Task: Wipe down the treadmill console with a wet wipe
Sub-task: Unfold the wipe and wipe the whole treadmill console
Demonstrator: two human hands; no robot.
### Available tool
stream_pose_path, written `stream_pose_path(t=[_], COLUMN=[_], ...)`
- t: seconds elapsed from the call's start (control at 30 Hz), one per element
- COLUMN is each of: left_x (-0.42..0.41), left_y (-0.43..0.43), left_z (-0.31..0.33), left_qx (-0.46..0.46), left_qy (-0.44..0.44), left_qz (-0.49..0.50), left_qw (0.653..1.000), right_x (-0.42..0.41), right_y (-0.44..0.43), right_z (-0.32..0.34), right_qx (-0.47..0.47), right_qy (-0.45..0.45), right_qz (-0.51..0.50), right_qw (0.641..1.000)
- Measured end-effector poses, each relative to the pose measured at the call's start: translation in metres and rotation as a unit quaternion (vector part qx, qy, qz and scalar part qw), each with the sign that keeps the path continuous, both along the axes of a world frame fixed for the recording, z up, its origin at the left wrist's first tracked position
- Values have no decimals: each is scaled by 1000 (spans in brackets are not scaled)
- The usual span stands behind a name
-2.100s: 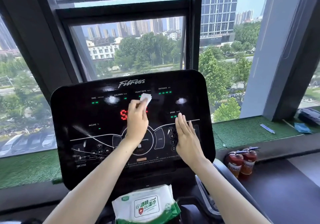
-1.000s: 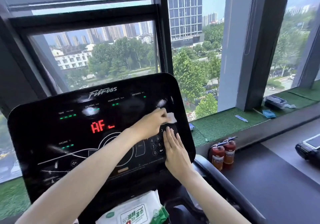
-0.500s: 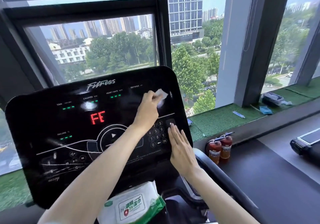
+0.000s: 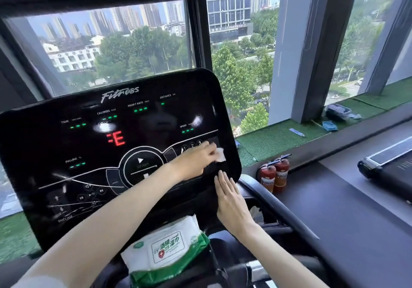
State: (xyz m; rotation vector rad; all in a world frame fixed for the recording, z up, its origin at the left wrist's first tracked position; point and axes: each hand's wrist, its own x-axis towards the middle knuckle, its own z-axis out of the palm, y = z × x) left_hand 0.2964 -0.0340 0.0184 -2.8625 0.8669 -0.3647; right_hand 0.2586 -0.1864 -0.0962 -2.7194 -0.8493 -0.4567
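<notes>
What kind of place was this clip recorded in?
Most likely a gym or fitness room on an upper floor: the treadmill console is labelled Fitness, what looks like another treadmill sits at the right edge, and the window looks down on treetops and towers.

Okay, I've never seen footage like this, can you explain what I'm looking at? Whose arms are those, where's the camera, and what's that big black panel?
There is only one picture of this moment, taken by a wide-angle camera worn on a person's head, so you look down their own arms. The black panel is a treadmill console, with lit readouts and buttons. The left hand pinches a white wet wipe and presses it against the console's right side, near the number keys. The right hand lies flat and open on the lower right corner. Below the console sits a pack of wet wipes. To the right, two red fire extinguishers stand below the green window ledge.
</notes>
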Motion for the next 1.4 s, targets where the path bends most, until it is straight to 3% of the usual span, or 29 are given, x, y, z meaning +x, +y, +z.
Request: stream_pose_path(t=[0.07, 0.17, 0.2, 0.27, 0.33, 0.5, 0.67, 0.83, 0.97, 1.07, 1.1, 1.17, 1.23, 1.33, 1.37, 1.4], left_x=[8, 12, 9, -1, -9, 3, -9, -4, -24, -23, -19, -17, -24, -43, -46, -45], left_y=[7, 4, -2, -13, -14, -14, -25, -28, -26, -1, 10, 24, 19, 10, 16, 23], left_z=[6, 4, 0, -14, -18, -18, -26, -28, -35, -16, -11, -5, -9, -33, -34, -30], left_qx=[-36, -203, -195, -73, 23, -115, 47, -31, 39, 61, 23, -138, -222, -11, 42, 39], left_qy=[-35, -116, -108, -30, 35, -56, 48, -22, 24, -47, -94, -159, -164, -93, -91, -101], left_qz=[28, 149, 148, 54, -35, 97, -49, 37, -27, -10, 24, 137, 203, 51, 9, 9], left_qw=[998, 961, 963, 995, 999, 987, 996, 999, 999, 997, 995, 968, 939, 994, 995, 994], right_x=[-2, -5, -5, -6, -8, -16, -16, -17, -15, -17, -18, -19, -22, -27, -27, -27], right_y=[1, 3, 4, 4, 4, 2, 4, 1, 1, 2, 4, 8, 14, 16, 16, 15], right_z=[-2, -2, -1, -2, -3, 0, -1, 1, 0, 1, 1, 2, 2, 2, 3, 3], right_qx=[0, 4, 2, -2, -3, 3, 0, 17, 15, -16, -24, -30, -29, -31, -34, -36], right_qy=[6, 13, 15, 15, 17, 5, 8, 3, 8, 2, 3, 10, 16, 12, 7, 3], right_qz=[-5, -11, -14, -18, -19, -16, -25, -17, -17, -25, -31, -45, -50, -47, -49, -54], right_qw=[1000, 1000, 1000, 1000, 1000, 1000, 1000, 1000, 1000, 1000, 999, 999, 998, 998, 998, 998])
